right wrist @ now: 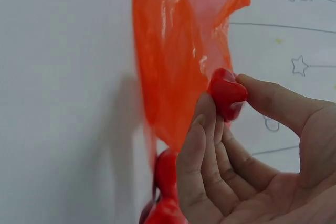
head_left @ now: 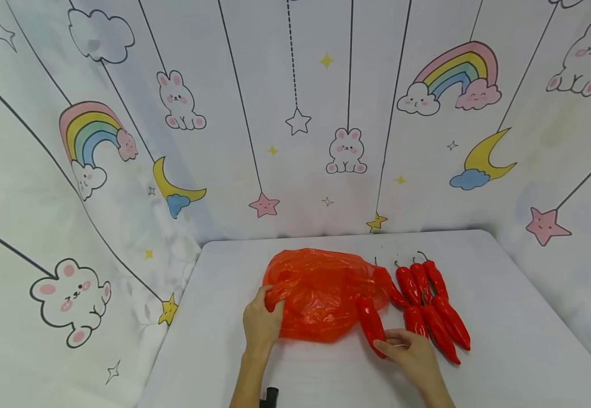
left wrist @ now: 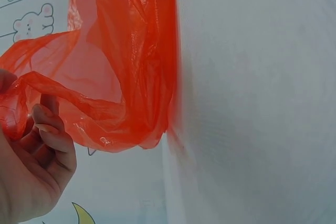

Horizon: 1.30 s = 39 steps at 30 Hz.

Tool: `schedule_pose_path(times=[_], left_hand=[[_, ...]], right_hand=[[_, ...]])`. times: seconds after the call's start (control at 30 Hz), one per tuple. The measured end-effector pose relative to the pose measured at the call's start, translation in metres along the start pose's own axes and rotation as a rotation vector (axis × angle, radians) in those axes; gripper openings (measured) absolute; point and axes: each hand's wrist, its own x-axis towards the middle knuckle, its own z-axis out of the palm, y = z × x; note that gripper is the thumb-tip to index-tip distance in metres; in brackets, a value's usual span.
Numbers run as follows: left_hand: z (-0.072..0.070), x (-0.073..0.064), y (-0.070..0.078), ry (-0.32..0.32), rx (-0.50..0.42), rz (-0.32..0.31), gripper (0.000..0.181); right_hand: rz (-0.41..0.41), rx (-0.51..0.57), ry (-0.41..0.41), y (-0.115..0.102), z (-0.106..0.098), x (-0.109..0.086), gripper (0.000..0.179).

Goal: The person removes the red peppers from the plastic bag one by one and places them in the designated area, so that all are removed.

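A thin red plastic bag (head_left: 320, 306) lies puffed up on the white table. My left hand (head_left: 263, 323) grips a bunched part of its left side; in the left wrist view the fingers curl round the gathered plastic (left wrist: 58, 90). Between thumb and fingers, my right hand (head_left: 412, 354) pinches a glossy red chili pepper (head_left: 370, 323) near its lower end. That pepper slants in front of the bag's right side, and in the right wrist view its rounded end (right wrist: 228, 94) faces the camera.
Several more red peppers (head_left: 445, 317) lie in two rough rows right of the bag. One pepper (head_left: 396, 293) rests against the bag's right edge. A black object (head_left: 271, 396) shows at the table's near edge. A patterned cloth (head_left: 300, 170) hangs behind and at the sides.
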Motion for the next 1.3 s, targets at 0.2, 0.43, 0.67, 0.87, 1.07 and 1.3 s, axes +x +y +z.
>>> schedule_pose_path(times=[0.2, 0.43, 0.67, 0.87, 1.07, 1.3], left_hand=[[0.000, -0.001, 0.000, -0.003, 0.003, -0.003, 0.034], [-0.001, -0.002, 0.000, -0.007, 0.004, -0.009, 0.034], [-0.002, -0.002, 0.002, -0.011, 0.007, -0.013, 0.034], [-0.002, -0.002, 0.002, -0.011, 0.005, -0.006, 0.034], [0.000, -0.001, 0.002, -0.019, 0.001, -0.005, 0.034], [0.000, -0.001, 0.003, -0.025, 0.000, -0.012, 0.035]], right_hand=[[0.037, -0.002, 0.031, 0.012, -0.012, 0.000, 0.074], [0.056, -0.036, 0.080, 0.021, -0.023, -0.001, 0.076], [0.066, -0.116, 0.190, 0.030, -0.024, -0.001, 0.069], [0.062, -0.173, 0.284, 0.034, -0.022, 0.000, 0.062], [0.049, -0.208, 0.318, 0.035, -0.020, -0.001, 0.053], [0.049, -0.221, 0.347, 0.036, -0.018, -0.002, 0.045]])
